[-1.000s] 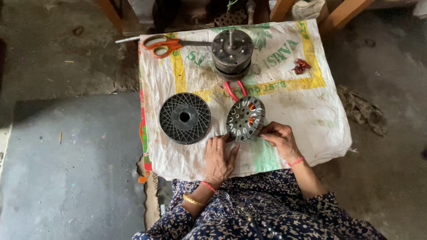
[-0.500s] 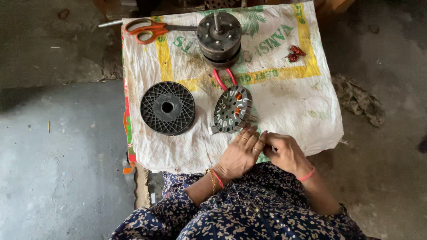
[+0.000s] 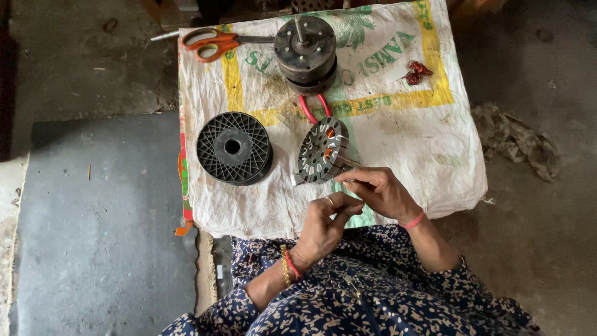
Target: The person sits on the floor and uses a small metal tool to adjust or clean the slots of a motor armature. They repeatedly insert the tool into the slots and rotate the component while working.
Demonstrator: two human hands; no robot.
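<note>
Head view: your right hand point(image 3: 380, 191) grips the lower edge of the round metal stator point(image 3: 321, 150), tilting it up off the surface point(image 3: 435, 143). Your left hand point(image 3: 326, 221) curls just below, fingertips pinched together; what they pinch, you can't tell. Black spool point(image 3: 234, 148) lies left; motor housing point(image 3: 305, 45) and orange scissors point(image 3: 210, 42) beyond.

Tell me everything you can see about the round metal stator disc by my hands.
The stator is a round grey metal disc with slots around its rim and a few orange copper windings showing. It stands tilted on edge on the white woven sack, beside the black spool, below red wire loops. The right hand is at its lower edge; the left hand sits just below.
</note>
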